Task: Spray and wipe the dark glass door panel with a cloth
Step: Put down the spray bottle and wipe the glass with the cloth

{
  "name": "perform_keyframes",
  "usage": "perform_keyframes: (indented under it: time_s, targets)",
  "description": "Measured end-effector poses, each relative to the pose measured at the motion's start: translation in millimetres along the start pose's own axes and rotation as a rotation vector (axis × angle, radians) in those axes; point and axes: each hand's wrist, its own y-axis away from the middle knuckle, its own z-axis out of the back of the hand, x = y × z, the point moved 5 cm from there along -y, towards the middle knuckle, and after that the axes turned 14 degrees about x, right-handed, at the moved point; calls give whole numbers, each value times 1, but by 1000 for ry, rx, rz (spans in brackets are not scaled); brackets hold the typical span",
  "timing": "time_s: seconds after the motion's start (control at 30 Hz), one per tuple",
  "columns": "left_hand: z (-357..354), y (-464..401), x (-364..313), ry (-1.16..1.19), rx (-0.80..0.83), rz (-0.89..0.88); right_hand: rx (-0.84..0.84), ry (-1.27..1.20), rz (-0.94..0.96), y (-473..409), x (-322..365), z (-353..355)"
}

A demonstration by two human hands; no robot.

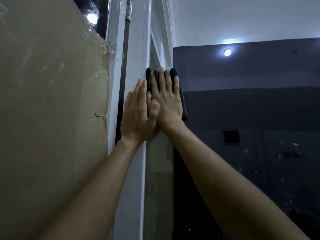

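A dark folded cloth (183, 108) lies flat against the left edge of the dark glass door panel (251, 118), beside the white frame (136, 66). My right hand (167, 99) presses on the cloth with fingers spread and pointing up. My left hand (136, 115) rests flat on the white frame, its thumb lying over the base of my right hand. No spray bottle is in view.
A cardboard sheet (52, 101) taped with clear tape covers the panel on the left. A metal hinge (129, 9) sits high on the frame. The glass reflects a ceiling light (227, 52) and shows specks lower right.
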Motion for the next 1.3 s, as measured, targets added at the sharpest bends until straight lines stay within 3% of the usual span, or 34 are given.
perform_keyframes:
  time_s: [0.33, 0.63, 1.03, 1.3]
  targets:
    - [-10, 50, -5, -72, 83, -107, -13, -67, 65, 94, 20, -43]
    - [-11, 54, -8, -154, 108, -115, -44, -69, 74, 99, 19, -43]
    - [-16, 58, -6, -281, 140, -63, -65, -82, 46, 123, -24, -44]
    - [-46, 83, -37, -299, 118, 82, -50, -15, 70, 130, -38, -45]
